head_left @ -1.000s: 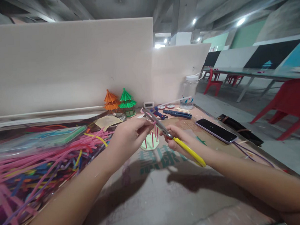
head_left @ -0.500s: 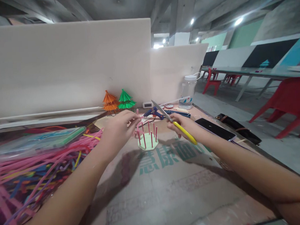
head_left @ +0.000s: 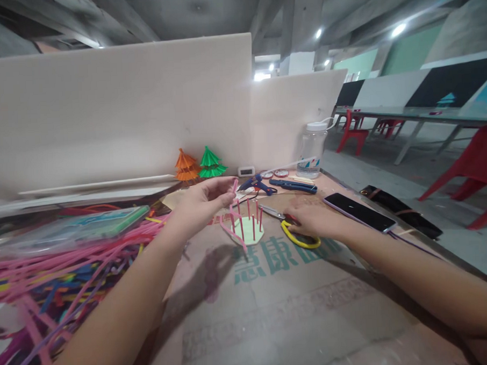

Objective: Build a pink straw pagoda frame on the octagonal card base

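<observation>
Above the pale green base, my left hand (head_left: 208,201) pinches a short pink strip (head_left: 235,185) between thumb and fingertips. Several dark pink sticks (head_left: 253,230) stand upright around the edge of the pale green base (head_left: 249,237). A longer pink strip (head_left: 238,240) lies slanted against the base's left side. On the table to the right, the yellow-handled scissors (head_left: 302,243) lie with their blades toward the base. My right hand (head_left: 309,218) is low over the scissors, its fingers at the handle and partly hidden.
A blue glue gun (head_left: 257,184), a dark blue tool (head_left: 294,186), and a clear bottle (head_left: 308,153) stand or lie behind. A phone (head_left: 360,212) lies at right. Pink strips (head_left: 105,247) and a plastic case (head_left: 88,227) fill the left. Orange (head_left: 186,166) and green (head_left: 212,162) paper towers stand behind.
My right hand has brought the scissors from the air down to the table. A longer pink strip now lies against the base. The left hand still holds a pink piece. The view has shifted slightly.
</observation>
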`<action>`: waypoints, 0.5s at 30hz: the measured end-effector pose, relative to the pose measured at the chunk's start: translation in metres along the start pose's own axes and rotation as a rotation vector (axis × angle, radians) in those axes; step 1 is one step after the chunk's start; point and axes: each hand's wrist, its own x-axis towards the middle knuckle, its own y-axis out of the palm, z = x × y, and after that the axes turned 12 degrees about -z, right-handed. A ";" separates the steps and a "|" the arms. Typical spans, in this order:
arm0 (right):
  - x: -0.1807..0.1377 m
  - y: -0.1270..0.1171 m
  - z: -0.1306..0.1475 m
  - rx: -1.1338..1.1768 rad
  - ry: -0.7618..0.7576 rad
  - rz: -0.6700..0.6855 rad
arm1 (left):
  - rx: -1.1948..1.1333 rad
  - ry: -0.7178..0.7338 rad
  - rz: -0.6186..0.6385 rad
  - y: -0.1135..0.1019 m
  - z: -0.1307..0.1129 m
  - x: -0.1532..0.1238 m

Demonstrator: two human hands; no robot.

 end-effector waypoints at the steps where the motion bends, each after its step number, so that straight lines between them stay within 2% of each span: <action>1: -0.001 -0.005 0.002 0.028 -0.005 -0.031 | -0.016 0.015 0.021 0.001 -0.001 -0.001; 3: -0.003 -0.015 0.007 0.130 -0.023 -0.129 | -0.011 0.048 0.046 0.004 -0.004 -0.003; 5: -0.005 -0.027 0.016 0.249 -0.067 -0.286 | 0.041 0.080 0.050 0.007 -0.006 -0.006; 8: -0.006 -0.046 0.038 0.346 -0.214 -0.549 | 0.132 0.120 0.064 0.012 -0.009 -0.010; 12: 0.003 -0.061 0.065 0.255 -0.488 -0.763 | 0.148 0.141 0.125 0.017 -0.010 -0.014; 15: 0.014 -0.063 0.072 0.188 -0.566 -0.830 | 0.127 0.157 0.136 0.017 -0.010 -0.014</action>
